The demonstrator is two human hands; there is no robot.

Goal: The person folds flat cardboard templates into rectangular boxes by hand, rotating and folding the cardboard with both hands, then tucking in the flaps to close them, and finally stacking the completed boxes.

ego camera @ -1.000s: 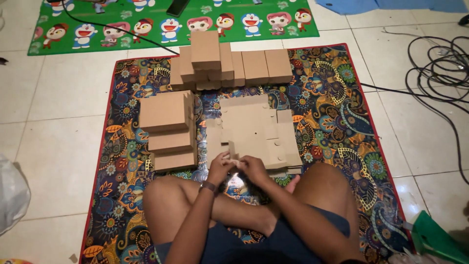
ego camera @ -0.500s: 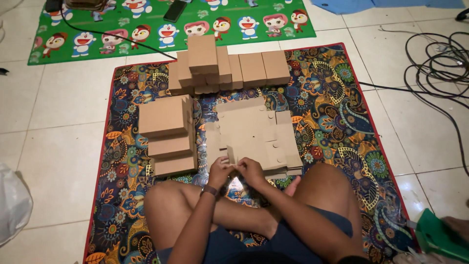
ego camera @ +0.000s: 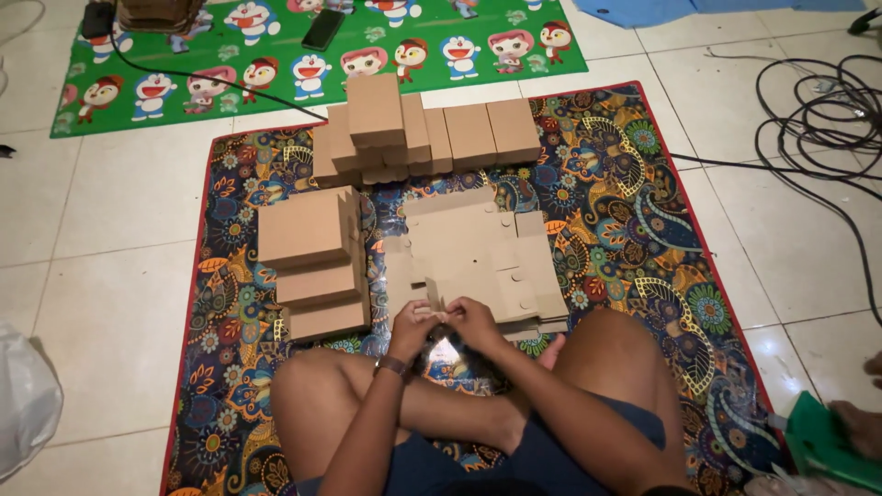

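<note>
Both the left hand (ego camera: 413, 323) and the right hand (ego camera: 473, 321) pinch closed on the near edge of the flat cardboard sheet (ego camera: 473, 262), at twelve o'clock from the knees; it looks light, thin and bendable, best held by its edges.

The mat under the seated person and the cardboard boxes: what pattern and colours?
The mat is dark blue with multicoloured paisley and floral motifs and a red border, seen in the head view.

Seated cross-legged, the person stretches both forearms forward over the legs. The left hand (ego camera: 412, 323) and right hand (ego camera: 474, 321) meet, fingers curled and pinching together, knuckles up. A band circles the left wrist.
</note>
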